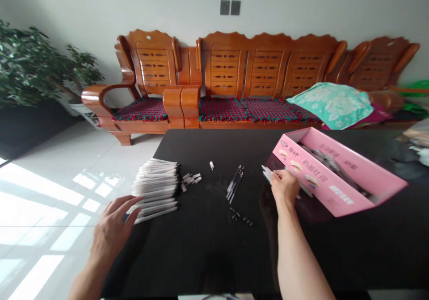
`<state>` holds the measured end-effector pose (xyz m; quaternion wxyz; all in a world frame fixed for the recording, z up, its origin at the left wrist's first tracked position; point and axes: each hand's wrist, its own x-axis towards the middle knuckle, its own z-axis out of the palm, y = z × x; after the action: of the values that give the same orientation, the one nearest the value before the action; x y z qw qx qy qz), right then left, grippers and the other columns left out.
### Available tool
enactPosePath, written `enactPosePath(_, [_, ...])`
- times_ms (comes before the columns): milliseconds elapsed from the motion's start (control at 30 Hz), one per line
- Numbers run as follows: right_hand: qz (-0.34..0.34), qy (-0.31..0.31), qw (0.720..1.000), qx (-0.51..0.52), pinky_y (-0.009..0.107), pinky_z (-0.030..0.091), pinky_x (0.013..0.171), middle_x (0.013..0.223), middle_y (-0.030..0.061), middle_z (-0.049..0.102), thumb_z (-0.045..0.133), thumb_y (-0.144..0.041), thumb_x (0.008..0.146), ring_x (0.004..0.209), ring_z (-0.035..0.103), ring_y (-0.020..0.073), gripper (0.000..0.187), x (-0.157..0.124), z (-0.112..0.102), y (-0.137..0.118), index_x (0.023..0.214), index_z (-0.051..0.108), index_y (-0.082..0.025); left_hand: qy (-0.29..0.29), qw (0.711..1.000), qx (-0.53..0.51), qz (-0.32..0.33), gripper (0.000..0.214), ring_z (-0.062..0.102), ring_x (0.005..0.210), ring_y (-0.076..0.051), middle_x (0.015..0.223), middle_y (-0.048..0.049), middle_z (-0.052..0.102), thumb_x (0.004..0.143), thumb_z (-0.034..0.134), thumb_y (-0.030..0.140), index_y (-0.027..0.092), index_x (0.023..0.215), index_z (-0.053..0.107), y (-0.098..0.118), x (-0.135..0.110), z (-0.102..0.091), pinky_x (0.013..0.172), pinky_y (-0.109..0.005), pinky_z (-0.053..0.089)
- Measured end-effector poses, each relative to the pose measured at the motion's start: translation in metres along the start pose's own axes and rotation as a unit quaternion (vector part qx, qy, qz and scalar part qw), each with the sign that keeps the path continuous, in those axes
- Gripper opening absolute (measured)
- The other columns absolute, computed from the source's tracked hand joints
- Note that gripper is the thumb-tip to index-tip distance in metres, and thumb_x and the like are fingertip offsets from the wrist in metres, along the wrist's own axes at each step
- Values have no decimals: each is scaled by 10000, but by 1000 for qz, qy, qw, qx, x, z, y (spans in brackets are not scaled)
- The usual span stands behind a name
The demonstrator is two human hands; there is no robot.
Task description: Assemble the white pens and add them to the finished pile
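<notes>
My left hand (112, 226) lies with its fingers spread at the near left edge of a black table (208, 246), touching a stack of white pens with black tips (156, 188). My right hand (284, 186) is closed in a pinch on white pen parts (267, 173) beside a tilted pink cardboard box (335, 175). Between the hands lie a few thin black refills (235, 183), small black caps (241, 217), and short white caps (191, 179).
A single white cap (211, 165) lies further back. Behind the table stand a carved wooden armchair (144, 85) and a sofa (268, 81) with a teal cloth (331, 103). A potted plant (33, 68) is at the left.
</notes>
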<state>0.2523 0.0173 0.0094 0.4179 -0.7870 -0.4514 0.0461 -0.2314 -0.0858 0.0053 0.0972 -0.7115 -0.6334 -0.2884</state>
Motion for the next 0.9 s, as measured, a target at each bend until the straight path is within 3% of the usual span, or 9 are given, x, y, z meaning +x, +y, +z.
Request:
enactPosePath(67, [-15, -20, 991, -131, 368, 488, 615, 725, 144, 718, 639, -209, 744, 736, 693, 309, 108, -2, -1, -1, 767, 732, -159, 6, 1000, -7, -1, 334, 626, 991, -239, 1091, -53, 651, 929, 484, 459, 268, 1110, 690, 8, 6, 0, 870, -361, 506])
enactPosePath(133, [-11, -34, 982, -187, 384, 487, 629, 737, 152, 720, 688, -224, 726, 749, 693, 318, 57, -4, 1, -1, 727, 727, -182, 4, 1000, -19, 1, 315, 627, 991, -233, 1094, -54, 653, 928, 494, 440, 269, 1100, 695, 16, 12, 1, 876, -355, 510])
enactPosePath(200, [-11, -33, 984, -174, 405, 484, 620, 671, 139, 694, 756, -227, 673, 714, 685, 323, 67, -4, 3, 4, 643, 702, -200, -1, 999, -31, 6, 296, 626, 996, -233, 1091, -57, 655, 924, 509, 419, 265, 1086, 702, 23, 17, 2, 886, -358, 511])
enactPosePath(333, [-15, 25, 998, -51, 454, 475, 624, 469, 54, 558, 829, -109, 503, 653, 656, 330, 252, 0, 8, 15, 459, 611, -227, -10, 998, -64, -1, 286, 622, 1008, -237, 1098, -59, 651, 918, 527, 403, 255, 1088, 703, 39, 23, 5, 874, -356, 519])
enactPosePath(467, [-33, -16, 998, -45, 388, 465, 590, 445, 28, 545, 770, -149, 557, 615, 632, 279, 189, -2, 11, 5, 467, 625, -230, -41, 992, -122, -15, 255, 632, 987, -217, 1100, -44, 659, 924, 531, 365, 266, 1076, 710, 78, 33, 11, 824, -314, 525])
enactPosePath(567, [-37, -68, 992, 99, 282, 419, 494, 498, 21, 600, 710, -244, 643, 547, 586, 199, 81, -10, 14, -13, 581, 675, -207, -71, 977, -198, -21, 210, 646, 880, -174, 1037, -29, 675, 917, 551, 307, 252, 1038, 714, 120, 48, 24, 775, -275, 513])
enactPosePath(700, [65, -154, 910, 379, 207, 240, 321, 388, -60, 456, 667, -346, 709, 319, 358, 79, 194, -21, 19, -28, 620, 623, -179, -134, 957, -258, -2, 147, 621, 731, -135, 858, -17, 677, 878, 589, 206, 222, 922, 729, 172, 70, 49, 686, -239, 474])
enactPosePath(800, [101, -157, 868, 460, 185, 181, 279, 376, -72, 455, 686, -332, 677, 278, 314, 56, 190, -24, 20, -31, 627, 598, -172, -185, 947, -259, 32, 122, 625, 748, -139, 835, -22, 678, 853, 609, 179, 209, 864, 727, 201, 78, 68, 702, -242, 454])
enactPosePath(900, [93, -130, 866, 474, 171, 195, 271, 389, -60, 501, 684, -313, 683, 276, 357, 61, 170, -25, 22, -31, 652, 604, -165, -231, 943, -234, 48, 78, 623, 757, -148, 858, -26, 668, 826, 661, 241, 207, 882, 705, 219, 75, 83, 687, -245, 441])
